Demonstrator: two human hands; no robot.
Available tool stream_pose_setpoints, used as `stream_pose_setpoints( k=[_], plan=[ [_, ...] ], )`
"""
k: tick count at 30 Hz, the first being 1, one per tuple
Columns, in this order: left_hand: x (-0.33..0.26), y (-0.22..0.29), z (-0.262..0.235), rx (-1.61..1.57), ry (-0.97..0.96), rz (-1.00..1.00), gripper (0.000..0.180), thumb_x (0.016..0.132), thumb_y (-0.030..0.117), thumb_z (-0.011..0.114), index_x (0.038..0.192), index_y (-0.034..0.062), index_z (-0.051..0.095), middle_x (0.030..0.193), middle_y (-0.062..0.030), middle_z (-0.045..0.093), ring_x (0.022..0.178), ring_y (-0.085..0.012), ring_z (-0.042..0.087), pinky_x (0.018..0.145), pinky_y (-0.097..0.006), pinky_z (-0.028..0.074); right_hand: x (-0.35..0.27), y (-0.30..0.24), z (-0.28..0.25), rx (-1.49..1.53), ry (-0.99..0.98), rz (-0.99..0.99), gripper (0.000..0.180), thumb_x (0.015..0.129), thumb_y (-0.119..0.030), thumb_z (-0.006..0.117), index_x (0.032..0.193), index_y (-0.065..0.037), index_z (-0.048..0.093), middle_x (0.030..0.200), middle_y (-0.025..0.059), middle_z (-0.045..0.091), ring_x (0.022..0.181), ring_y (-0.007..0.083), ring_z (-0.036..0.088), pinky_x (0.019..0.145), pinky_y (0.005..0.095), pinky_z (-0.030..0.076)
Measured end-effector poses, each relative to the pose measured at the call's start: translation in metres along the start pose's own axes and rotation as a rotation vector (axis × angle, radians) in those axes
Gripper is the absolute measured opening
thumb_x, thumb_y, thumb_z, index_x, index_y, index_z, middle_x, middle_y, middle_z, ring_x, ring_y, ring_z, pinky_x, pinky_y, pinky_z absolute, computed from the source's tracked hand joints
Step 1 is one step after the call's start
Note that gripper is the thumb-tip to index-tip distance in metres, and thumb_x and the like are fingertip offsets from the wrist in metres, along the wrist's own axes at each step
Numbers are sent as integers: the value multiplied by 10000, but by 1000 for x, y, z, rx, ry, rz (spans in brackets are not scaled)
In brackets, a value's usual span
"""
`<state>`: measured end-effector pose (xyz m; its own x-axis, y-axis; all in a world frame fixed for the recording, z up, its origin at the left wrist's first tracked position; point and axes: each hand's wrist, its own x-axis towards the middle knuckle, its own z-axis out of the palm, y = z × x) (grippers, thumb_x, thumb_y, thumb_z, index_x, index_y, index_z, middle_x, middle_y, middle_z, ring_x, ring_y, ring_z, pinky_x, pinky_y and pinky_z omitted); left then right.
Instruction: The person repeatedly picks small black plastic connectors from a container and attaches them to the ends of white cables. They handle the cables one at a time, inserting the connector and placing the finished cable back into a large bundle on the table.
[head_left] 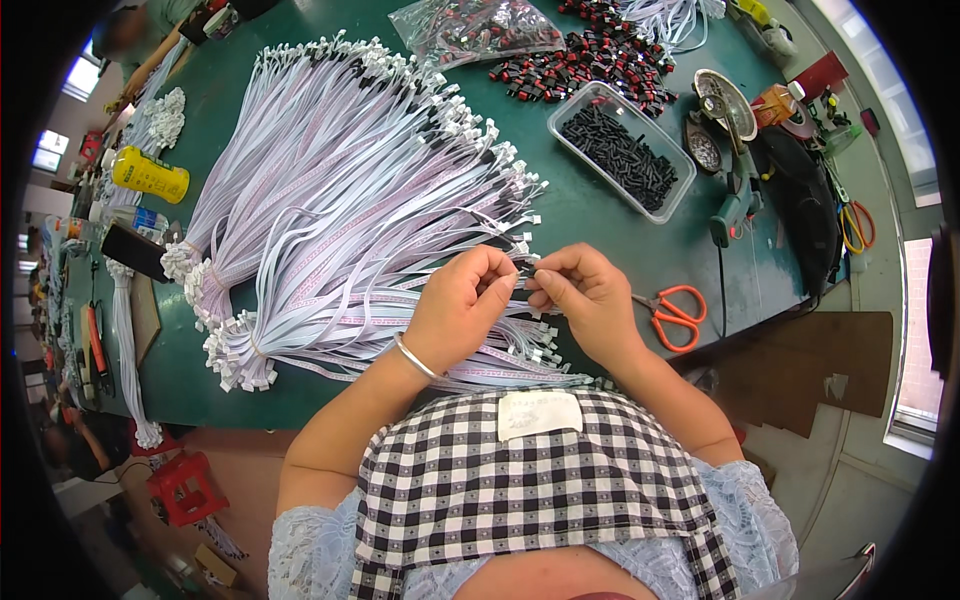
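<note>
Both of my hands meet fingertip to fingertip over the near right edge of a big fan of flat ribbon cables (340, 200) with white connectors at their ends. My left hand (465, 300), with a silver bangle on its wrist, is closed in a pinch. Just to its right, my right hand (590, 300) pinches too, thumb against forefinger. A tiny dark bit shows between the fingertips; it is too small to name. Orange-handled scissors (680, 318) lie right of my right hand. Beyond it stands a clear plastic tub (560, 125) of short black tubes.
Red and black small parts (590, 65) are heaped at the back, beside a clear plastic bag (475, 32). At the right are a metal bowl (722, 98) and a green tool (738, 205) with a cord. A yellow bottle (150, 175) and a dark phone (136, 250) are left.
</note>
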<state>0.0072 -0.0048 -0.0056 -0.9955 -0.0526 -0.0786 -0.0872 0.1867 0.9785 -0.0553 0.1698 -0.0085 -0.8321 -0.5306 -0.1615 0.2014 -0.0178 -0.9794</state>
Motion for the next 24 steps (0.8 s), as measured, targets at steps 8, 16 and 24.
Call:
stream_pose_setpoints(
  k=[8,16,24],
  plan=[
    [-1,3,1,68,18,14,105,905,94,587,967,11,572,845,-3,572,737,-62,522,678,-215,452,0,-2,3,-68,29,-7,84,904,-37,611,971,12,604,834,63,665,731,103,656,631,228,539],
    [-1,1,0,78,4,15,96,896,79,585,963,9,575,859,-13,582,750,-71,537,690,-221,458,-1,1,3,-158,14,-106,109,886,-2,613,993,18,613,854,68,661,748,116,660,647,232,538],
    [-1,4,-1,50,-4,-9,89,893,68,585,958,8,574,841,-5,576,732,-64,527,673,-218,452,-1,4,3,-152,39,-128,98,885,13,605,982,19,617,870,68,658,748,118,663,651,232,539]
  ],
)
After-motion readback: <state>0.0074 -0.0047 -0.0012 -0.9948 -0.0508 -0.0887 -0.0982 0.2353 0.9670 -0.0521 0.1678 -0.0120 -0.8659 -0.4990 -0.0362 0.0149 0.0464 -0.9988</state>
